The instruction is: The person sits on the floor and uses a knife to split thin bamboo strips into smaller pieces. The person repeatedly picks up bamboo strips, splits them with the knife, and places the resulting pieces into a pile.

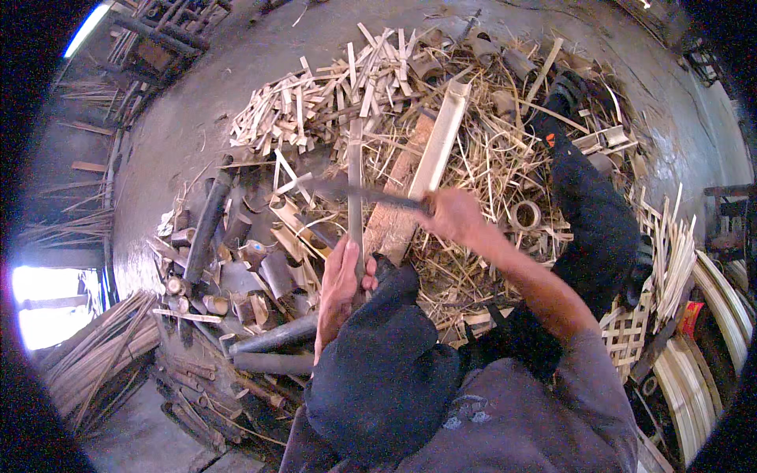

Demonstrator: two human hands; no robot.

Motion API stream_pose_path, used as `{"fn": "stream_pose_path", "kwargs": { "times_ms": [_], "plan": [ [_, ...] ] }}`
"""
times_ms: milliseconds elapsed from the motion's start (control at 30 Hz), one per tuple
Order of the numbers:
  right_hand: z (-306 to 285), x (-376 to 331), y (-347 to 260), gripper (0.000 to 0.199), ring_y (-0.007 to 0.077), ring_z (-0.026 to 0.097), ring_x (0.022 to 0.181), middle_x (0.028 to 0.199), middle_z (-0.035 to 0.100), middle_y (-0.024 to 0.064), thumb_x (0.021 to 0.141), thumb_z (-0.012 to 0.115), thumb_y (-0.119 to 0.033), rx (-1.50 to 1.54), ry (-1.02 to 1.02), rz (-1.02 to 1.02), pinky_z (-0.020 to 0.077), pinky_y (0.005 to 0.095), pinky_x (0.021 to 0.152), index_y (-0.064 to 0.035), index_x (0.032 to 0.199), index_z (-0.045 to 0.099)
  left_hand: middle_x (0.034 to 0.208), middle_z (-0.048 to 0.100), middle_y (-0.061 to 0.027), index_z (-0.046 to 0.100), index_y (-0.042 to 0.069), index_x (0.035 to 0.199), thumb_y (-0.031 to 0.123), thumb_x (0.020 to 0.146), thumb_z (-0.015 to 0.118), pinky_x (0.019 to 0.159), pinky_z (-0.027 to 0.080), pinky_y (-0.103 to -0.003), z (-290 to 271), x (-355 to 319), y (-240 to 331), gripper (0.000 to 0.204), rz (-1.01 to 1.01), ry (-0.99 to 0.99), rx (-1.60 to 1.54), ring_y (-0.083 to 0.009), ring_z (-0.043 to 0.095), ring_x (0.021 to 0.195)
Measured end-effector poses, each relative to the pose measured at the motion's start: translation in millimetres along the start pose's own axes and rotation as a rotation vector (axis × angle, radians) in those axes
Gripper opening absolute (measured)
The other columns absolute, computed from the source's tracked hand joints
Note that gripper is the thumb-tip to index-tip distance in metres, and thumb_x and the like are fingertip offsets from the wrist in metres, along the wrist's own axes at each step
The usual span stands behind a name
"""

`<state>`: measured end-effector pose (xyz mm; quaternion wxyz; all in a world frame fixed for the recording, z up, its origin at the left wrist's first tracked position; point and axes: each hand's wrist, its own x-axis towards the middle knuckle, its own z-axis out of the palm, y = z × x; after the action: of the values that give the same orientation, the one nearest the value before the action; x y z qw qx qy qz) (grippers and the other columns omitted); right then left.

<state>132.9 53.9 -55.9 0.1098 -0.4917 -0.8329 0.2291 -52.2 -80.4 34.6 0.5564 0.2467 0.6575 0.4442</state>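
Observation:
My left hand is closed around the lower end of a narrow bamboo strip, which stands out away from me. In my right hand is the handle of a long dark knife. Its blade points left and crosses the strip a little beyond my left fingers; motion blurs it, so I cannot tell whether they touch. Just right of the strip lies a rough brown wooden block, reaching toward my knee. A pale half-split bamboo length rests along that block.
Short pale bamboo pieces are heaped at the far side. Shavings cover the floor beside my outstretched right leg. Cut bamboo tubes lie to the left, near long slats. At right are a woven lattice and long split strips.

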Motion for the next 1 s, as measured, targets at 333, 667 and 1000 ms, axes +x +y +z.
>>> {"fn": "stream_pose_path", "kwargs": {
  "times_ms": [333,667,1000],
  "plan": [
    [-5.8,52.1,71.7,0.033,0.0329,0.067,0.077,0.085,0.069,0.0151,0.075,0.065,-0.04,0.334,-0.045,0.416,0.0523,0.0433,0.064,-0.0142,0.095,0.069,0.062,0.044,0.0032,0.047,0.007,0.124,0.033,0.099,0.042,0.042,0.03,-0.022,-20.9,-41.7,-0.9,0.037,0.094,-0.191,-0.062,-0.0062,0.037,0.046],
    [-16.6,40.2,35.9,0.028,0.0339,0.064,0.071,0.074,0.066,0.0148,0.075,0.065,-0.033,0.304,0.127,-0.203,0.0504,0.0432,0.068,-0.0097,0.089,0.067,0.067,0.055,-0.0012,0.038,0.003,0.137,0.044,0.098,0.034,0.042,0.039,-0.022,-43.9,7.6,-14.4,0.056,-0.15,-0.621,-0.071,-0.0072,0.051,0.05],
    [58.8,4.9,-4.5,0.04,0.0255,0.065,0.065,0.064,0.063,0.0125,0.074,0.062,-0.042,0.54,0.056,0.222,0.0499,0.04,0.063,-0.004,0.087,0.067,0.101,0.058,-0.0107,0.036,0.003,0.135,0.022,0.099,0.041,0.088,0.042,-0.033,43.4,66.2,-65.9,0.041,0.597,0.217,0.132,-0.0198,0.054,0.097]
  ]
}}
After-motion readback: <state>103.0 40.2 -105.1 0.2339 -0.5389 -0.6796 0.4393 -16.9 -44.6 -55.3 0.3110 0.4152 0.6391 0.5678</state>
